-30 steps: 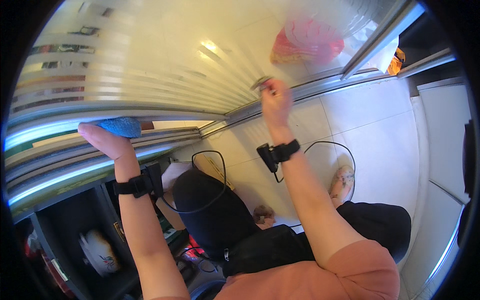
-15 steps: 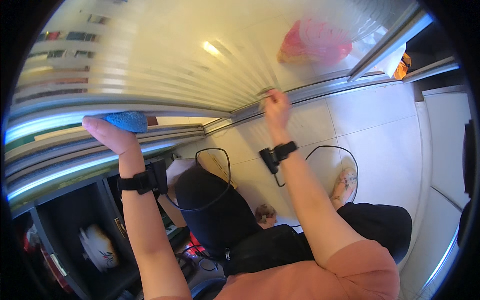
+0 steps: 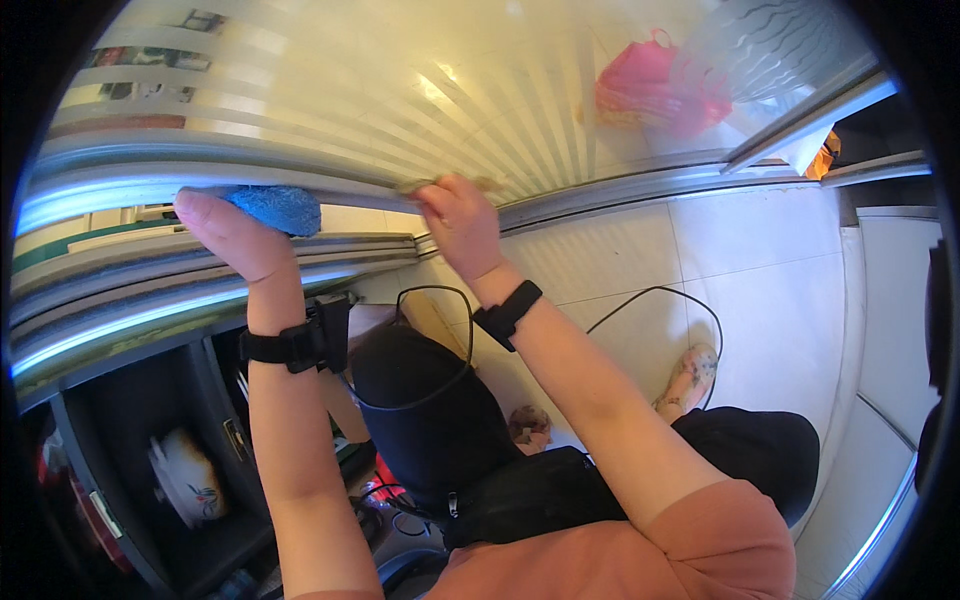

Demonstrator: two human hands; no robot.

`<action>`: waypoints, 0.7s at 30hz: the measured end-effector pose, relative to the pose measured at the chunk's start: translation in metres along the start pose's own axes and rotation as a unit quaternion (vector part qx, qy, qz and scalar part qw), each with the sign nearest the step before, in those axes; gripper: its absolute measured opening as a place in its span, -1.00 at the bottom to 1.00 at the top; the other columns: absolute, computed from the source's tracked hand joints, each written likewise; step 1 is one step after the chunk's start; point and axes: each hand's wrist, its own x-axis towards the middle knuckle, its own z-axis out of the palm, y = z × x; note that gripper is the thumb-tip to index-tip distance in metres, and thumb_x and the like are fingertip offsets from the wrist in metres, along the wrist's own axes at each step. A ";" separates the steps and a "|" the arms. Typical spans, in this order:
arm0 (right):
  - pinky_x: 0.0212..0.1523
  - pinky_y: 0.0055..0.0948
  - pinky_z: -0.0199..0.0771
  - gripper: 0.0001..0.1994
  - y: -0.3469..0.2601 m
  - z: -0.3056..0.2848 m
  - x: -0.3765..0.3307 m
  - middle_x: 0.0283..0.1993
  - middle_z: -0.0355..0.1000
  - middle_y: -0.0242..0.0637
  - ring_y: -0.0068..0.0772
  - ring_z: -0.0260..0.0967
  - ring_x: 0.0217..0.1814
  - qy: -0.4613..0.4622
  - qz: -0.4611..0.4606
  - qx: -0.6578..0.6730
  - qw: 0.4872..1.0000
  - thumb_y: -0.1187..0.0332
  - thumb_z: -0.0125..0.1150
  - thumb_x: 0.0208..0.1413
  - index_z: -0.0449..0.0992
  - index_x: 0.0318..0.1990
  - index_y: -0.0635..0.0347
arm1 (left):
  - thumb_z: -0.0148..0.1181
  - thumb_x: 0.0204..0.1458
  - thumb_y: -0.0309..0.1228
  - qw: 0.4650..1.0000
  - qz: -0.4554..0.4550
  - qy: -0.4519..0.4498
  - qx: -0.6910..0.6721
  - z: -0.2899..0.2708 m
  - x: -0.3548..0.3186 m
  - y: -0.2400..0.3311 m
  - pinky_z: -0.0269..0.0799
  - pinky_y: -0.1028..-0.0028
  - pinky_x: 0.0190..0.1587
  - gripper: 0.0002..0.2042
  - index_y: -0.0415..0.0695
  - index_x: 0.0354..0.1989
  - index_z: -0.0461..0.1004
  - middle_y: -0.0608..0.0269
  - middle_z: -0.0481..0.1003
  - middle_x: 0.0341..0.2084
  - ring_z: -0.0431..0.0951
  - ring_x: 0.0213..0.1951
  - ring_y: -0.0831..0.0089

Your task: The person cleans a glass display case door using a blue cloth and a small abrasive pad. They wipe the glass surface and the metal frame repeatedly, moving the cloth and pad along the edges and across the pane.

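While the left hand (image 3: 232, 232), how closed I cannot tell, supports a blue cloth (image 3: 278, 209) at ten o'clock, the right hand (image 3: 462, 224), pinching a blurred grey object (image 3: 408, 186) at eleven, could scrape the frame (image 3: 345, 189) by slipping.

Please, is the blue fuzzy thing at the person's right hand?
No, the blue fuzzy thing is against the left hand, apart from the right hand.

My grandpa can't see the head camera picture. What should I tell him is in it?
A person's right hand pinches a small greyish thing, too blurred to name, at the metal edge of a striped glass panel. The left hand is at a fuzzy blue pad by the same edge. A pink bag shows through the glass.
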 end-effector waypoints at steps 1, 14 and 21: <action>-0.38 -0.31 0.38 -0.87 0.014 0.000 -0.009 -0.42 0.34 -0.31 -0.21 0.35 -0.38 0.004 0.044 -0.014 0.999 0.48 0.11 -0.17 0.50 -0.41 0.06 | -0.33 0.17 0.00 1.000 -0.005 0.005 -0.005 0.000 0.000 0.001 0.18 0.34 -0.06 -0.50 -0.30 -0.16 0.17 0.08 0.25 -0.24 0.22 -0.21 0.37; -0.33 -0.35 0.38 -0.93 0.011 0.011 -0.015 -0.40 0.42 -0.25 -0.19 0.37 -0.33 -0.009 0.129 0.009 0.992 0.47 0.11 -0.15 0.51 -0.45 0.15 | -0.34 0.19 -0.05 0.998 0.020 0.023 0.055 -0.003 0.005 -0.011 0.16 0.32 -0.04 -0.52 -0.33 -0.12 0.18 0.04 0.25 -0.20 0.23 -0.19 0.32; -0.34 -0.34 0.38 -0.89 0.025 0.011 -0.022 -0.41 0.41 -0.25 -0.21 0.38 -0.33 -0.024 0.064 0.035 0.997 0.48 0.05 -0.15 0.51 -0.46 0.13 | -0.35 0.19 -0.06 1.000 -0.007 0.020 0.015 -0.005 0.003 -0.010 0.15 0.31 -0.04 -0.52 -0.34 -0.15 0.20 0.01 0.25 -0.20 0.23 -0.19 0.29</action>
